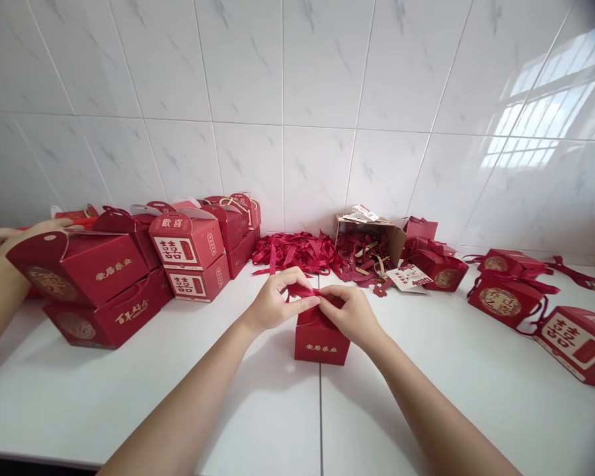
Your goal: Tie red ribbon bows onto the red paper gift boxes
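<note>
A small red gift box (pixel 321 345) with gold lettering stands upright on the white table in front of me. Over its top, my left hand (pixel 279 303) pinches a red ribbon (pixel 299 290) between thumb and fingers. My right hand (pixel 351 312) is closed on the same ribbon, its fingertips almost meeting those of the left. The fingers hide most of the box's top and the ribbon's middle. Behind my hands lies a heap of loose red ribbons (pixel 297 252).
Stacked red boxes (pixel 114 268) stand at left, with another person's arm (pixel 4 277) beyond them. An open carton (pixel 395 242) holds dark red tags and strips. A white card (pixel 407 277) leans by it. Several ribboned boxes (pixel 506 301) sit at right. A tiled wall (pixel 317 165) rises behind.
</note>
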Demonstrator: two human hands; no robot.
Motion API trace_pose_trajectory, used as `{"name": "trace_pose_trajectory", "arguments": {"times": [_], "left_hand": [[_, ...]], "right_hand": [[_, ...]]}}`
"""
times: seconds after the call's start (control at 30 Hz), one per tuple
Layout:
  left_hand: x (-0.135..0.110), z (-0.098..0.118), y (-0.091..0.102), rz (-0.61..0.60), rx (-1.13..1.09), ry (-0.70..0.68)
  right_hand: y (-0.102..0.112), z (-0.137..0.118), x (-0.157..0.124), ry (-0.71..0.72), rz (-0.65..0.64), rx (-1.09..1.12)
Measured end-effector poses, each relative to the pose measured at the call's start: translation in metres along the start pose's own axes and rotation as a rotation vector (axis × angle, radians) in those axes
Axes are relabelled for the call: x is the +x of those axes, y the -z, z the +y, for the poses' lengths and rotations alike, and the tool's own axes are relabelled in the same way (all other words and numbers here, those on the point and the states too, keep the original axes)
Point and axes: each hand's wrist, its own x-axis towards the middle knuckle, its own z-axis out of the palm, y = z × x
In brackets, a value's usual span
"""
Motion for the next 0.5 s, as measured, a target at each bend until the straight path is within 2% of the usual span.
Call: {"name": "trace_pose_trajectory", "arguments": {"times": [0.1,0.17,0.23,0.4,0.43,0.5], "left_hand": [[0.000,0.003,0.001,0.019,-0.017,-0.050],[0.001,0.001,-0.001,0.056,-0.046,-0.052],[0.003,-0.005,-0.003,0.142,-0.005,-0.008],[0.008,-0.023,-0.003,0.517,0.181,0.135],[0.008,-0.023,-0.002,0.530,0.173,0.139],[0.007,-0.020,0.000,0.459,0.142,0.138]], "right_hand": [[0.000,-0.005,-0.003,0.149,-0.130,-0.060],[-0.001,-0.008,-0.005,0.187,-0.190,-0.057],[-0.003,-0.011,-0.006,0.148,-0.215,0.017],[-0.011,-0.011,-0.006,-0.089,-0.164,0.261],[-0.012,-0.010,-0.006,-0.118,-0.134,0.290],[-0.013,-0.008,-0.005,-0.142,-0.078,0.322]]}}
